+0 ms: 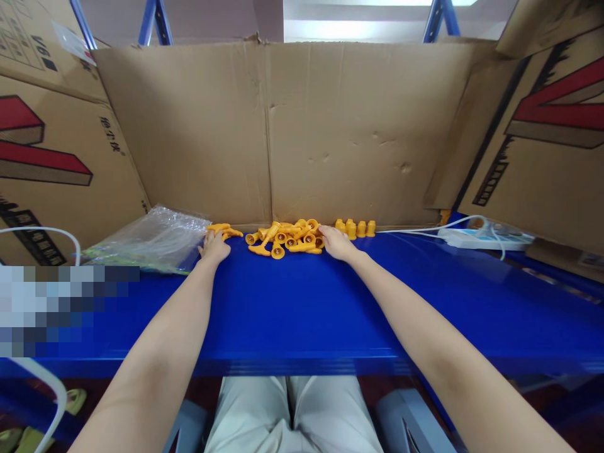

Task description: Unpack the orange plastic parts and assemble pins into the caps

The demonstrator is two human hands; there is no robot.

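Observation:
My left hand point(216, 246) reaches to the back left of the blue table, its fingers spread and lying against a few orange T-shaped handles point(231, 231). Part of these is hidden under the fingers. My right hand point(336, 243) lies with its fingers stretched out along the right side of a heap of orange pieces point(290, 239). The heap mixes T-shaped handles with hollow, bell-shaped cups, some with their openings facing me. Just beyond the right hand, several orange cups point(361, 229) stand upright in a group near the cardboard.
Clear plastic bags point(151, 236) lie left of my left hand. A cardboard wall point(358, 138) closes off the back of the blue table point(302, 314), with printed boxes at both sides. A white power strip point(486, 238) with cables lies at the right.

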